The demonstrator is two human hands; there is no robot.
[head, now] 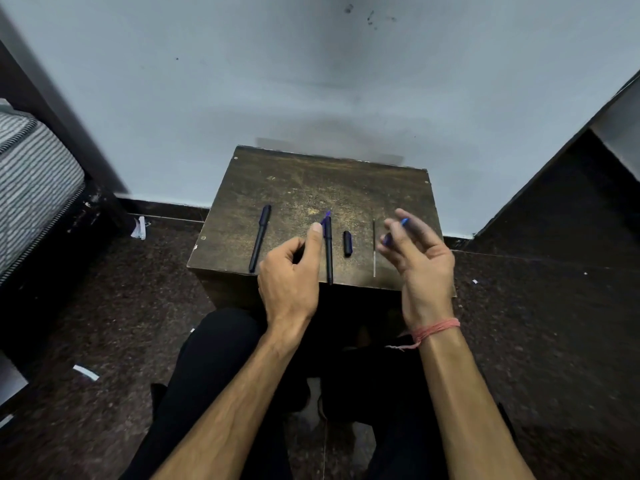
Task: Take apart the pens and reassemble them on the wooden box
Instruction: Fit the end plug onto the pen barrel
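The wooden box (311, 188) stands in front of my knees. A capped dark pen (260, 239) lies on its left part. A second dark pen (329, 252) with a blue end lies in the middle, its lower tip over the front edge. To its right are a loose black cap (348, 243) and a thin refill (374, 249). My left hand (291, 282) hovers just left of the middle pen, fingers curled, thumb straight beside it; whether it holds anything is hidden. My right hand (415, 258), blurred, holds a blue pen part (403, 222) in its fingers above the box's right side.
A pale wall rises right behind the box. A striped mattress (31, 181) on a dark frame is at the left, dark furniture (571, 188) at the right. Paper scraps (139, 228) lie on the dark speckled floor. My legs in black trousers are below the box.
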